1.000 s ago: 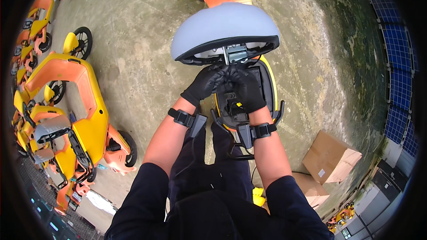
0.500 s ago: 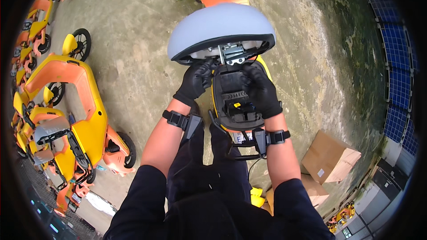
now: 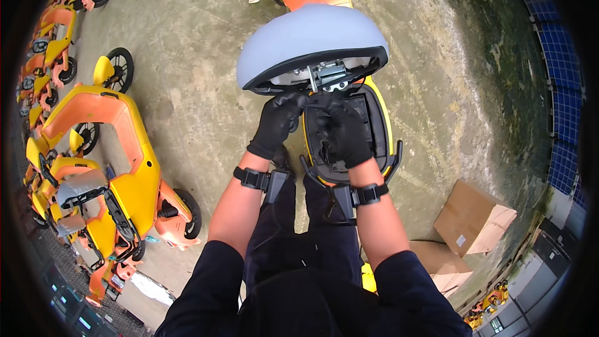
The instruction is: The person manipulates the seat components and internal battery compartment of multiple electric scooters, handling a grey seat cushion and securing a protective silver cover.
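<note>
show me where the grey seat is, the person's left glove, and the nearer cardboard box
grey seat (image 3: 309, 37), head view, on the middle of its smooth top.
left glove (image 3: 274, 123), head view, on the back of the left hand.
cardboard box (image 3: 474, 217), head view, on its top flap.

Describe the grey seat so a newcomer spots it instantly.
Start at the yellow scooter body standing in front of the person at top centre. The grey seat is the big rounded pad tipped up above both black-gloved hands. It is the only smooth pale-grey dome among orange and yellow parts.
</note>
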`<state>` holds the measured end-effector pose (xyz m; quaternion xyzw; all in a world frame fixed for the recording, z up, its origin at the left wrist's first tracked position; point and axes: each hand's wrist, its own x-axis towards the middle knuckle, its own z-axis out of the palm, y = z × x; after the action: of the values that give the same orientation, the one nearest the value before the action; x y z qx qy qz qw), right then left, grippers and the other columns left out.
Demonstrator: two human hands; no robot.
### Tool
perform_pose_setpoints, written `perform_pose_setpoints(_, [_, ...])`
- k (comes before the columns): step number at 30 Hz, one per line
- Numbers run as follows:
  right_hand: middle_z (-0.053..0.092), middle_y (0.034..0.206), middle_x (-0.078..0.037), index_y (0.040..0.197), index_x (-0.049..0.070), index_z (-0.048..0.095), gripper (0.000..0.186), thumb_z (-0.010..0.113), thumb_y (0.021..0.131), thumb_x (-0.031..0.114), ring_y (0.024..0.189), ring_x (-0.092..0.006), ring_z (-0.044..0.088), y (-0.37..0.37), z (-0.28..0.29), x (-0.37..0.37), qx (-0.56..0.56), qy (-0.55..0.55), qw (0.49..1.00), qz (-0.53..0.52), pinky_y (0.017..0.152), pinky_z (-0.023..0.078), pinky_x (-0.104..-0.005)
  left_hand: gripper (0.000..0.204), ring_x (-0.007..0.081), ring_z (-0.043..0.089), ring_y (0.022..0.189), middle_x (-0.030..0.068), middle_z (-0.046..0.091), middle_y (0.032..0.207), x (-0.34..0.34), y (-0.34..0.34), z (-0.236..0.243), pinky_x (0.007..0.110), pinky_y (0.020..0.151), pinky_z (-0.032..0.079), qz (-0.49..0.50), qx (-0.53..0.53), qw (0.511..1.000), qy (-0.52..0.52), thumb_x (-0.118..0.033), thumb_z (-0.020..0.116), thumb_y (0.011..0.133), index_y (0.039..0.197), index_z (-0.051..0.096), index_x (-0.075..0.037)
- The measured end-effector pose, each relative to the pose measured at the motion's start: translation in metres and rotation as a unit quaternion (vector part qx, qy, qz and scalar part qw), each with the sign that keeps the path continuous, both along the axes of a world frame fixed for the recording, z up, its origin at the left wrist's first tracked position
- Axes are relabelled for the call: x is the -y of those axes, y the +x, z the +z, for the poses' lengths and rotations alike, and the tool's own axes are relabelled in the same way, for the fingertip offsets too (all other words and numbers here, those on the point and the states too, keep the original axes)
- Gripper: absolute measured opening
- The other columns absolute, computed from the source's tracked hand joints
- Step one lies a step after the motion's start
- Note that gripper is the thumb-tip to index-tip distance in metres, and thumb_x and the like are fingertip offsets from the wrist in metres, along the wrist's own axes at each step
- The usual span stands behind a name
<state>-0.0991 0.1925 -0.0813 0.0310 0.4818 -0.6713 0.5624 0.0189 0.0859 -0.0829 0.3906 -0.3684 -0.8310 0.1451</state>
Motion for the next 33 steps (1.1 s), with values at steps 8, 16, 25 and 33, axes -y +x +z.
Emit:
perform_pose_setpoints(8, [0.06,0.089,-0.01,0.099,0.001,0.053,0.028,0.036,0.094,0.023,0.08,-0.0161,0.058,-0.043,0.001,-0.016,-0.016,-0.085,0.994,-0.073,0.065,0.049,-0.0278,0.017,0.0069,0.055,0.069,0.0001,0.063,0.082,-0.019,0.011,0.029,0.024,0.06,0.045,-0.075,0.153,0.896,-0.409,-0.012,0.056,0.083,0.098,0.058,-0.005])
perform_pose_setpoints(16, [0.059,0.091,-0.015,0.1,-0.002,0.052,0.021,0.039,0.092,0.012,0.082,-0.0229,0.058,-0.129,0.045,-0.022,-0.73,0.181,0.643,0.141,0.07,0.049,-0.0271,0.021,0.0093,0.054,0.058,0.0002,0.06,0.07,0.037,0.077,0.001,0.026,0.054,0.044,-0.05,0.169,0.938,-0.297,-0.011,0.054,0.082,0.101,0.059,-0.007])
perform_pose_setpoints(25, [0.055,0.095,-0.013,0.105,-0.003,0.047,0.019,0.038,0.092,0.007,0.086,-0.0184,0.054,-0.09,0.026,-0.008,0.164,-0.226,0.935,-0.22,0.076,0.049,-0.0264,0.042,0.0287,0.059,0.069,0.0134,0.06,0.076,0.003,0.021,-0.01,0.035,0.061,0.047,-0.303,0.074,0.778,-0.545,-0.009,0.055,0.072,0.114,0.054,-0.014])
perform_pose_setpoints(33, [0.056,0.096,-0.013,0.104,0.0,0.049,0.021,0.036,0.091,0.009,0.088,-0.0226,0.056,-0.083,0.047,-0.006,0.193,-0.265,0.927,-0.182,0.078,0.05,-0.0305,0.032,0.0117,0.048,0.053,-0.0015,0.054,0.068,0.024,-0.004,0.002,0.026,0.054,0.042,-0.259,0.092,0.926,-0.259,-0.027,0.051,0.087,0.112,0.056,-0.008])
